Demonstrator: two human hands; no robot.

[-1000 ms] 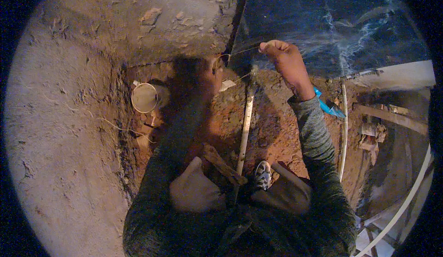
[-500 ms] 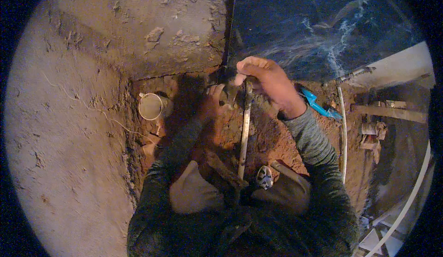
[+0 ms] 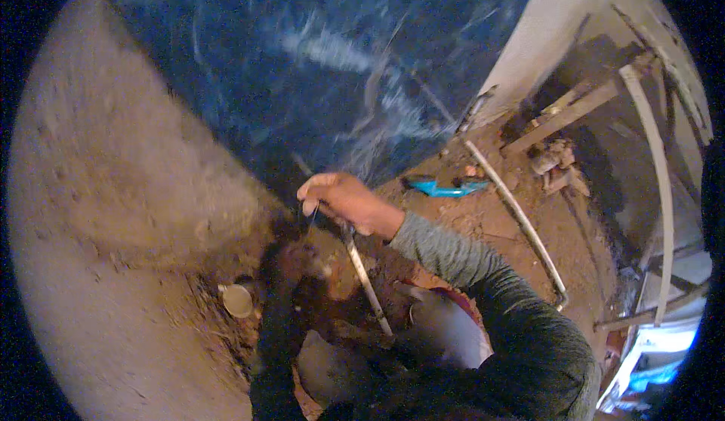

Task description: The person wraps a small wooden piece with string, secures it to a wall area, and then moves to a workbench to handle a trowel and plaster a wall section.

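My left hand [image 3: 291, 259] sits down in the shadowed pit, so dark I cannot tell whether it grips anything; the whole picture is smeared, and the blue sheet [image 3: 317, 66] shows only streaks. My right hand [image 3: 341, 200] covers the top of the white pipe [image 3: 364, 277]; its foot is lost in the dirt by my knees.

Thin white pipe [image 3: 362, 274] stands tilted in reddish dirt pit, top end under right hand [image 3: 343, 200]

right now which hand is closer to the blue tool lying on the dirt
Right. The right hand is raised beside the white pipe, just left of the blue tool. The left hand sits lower in the shadowed hole, farther away.
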